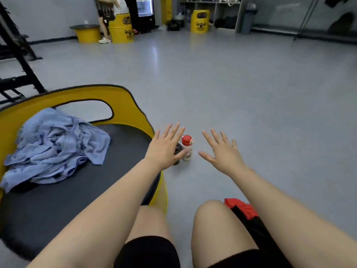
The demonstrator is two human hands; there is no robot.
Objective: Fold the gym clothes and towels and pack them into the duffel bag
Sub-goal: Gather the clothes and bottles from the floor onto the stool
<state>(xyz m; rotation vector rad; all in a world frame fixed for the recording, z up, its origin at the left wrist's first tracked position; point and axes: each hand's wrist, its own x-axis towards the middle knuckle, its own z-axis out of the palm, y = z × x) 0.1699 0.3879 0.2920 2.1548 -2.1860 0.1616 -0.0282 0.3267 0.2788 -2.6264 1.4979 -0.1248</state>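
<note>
A crumpled light-blue towel or garment (54, 149) lies in a heap on the dark seat pad of a round yellow chair (123, 97) at my left. My left hand (166, 146) and my right hand (224, 151) are both stretched out in front of me above the floor, fingers straight and spread, holding nothing. A red and black fabric item (243, 209) lies on the floor beside my right knee, partly hidden under my right arm. No duffel bag shows clearly.
Two bottles stand on the grey floor just past my left hand: one with a red cap (187, 148) and a dark one (177, 154). A black metal rack (21, 62) is at the far left. Yellow barrels (121, 29) and a person stand at the back wall.
</note>
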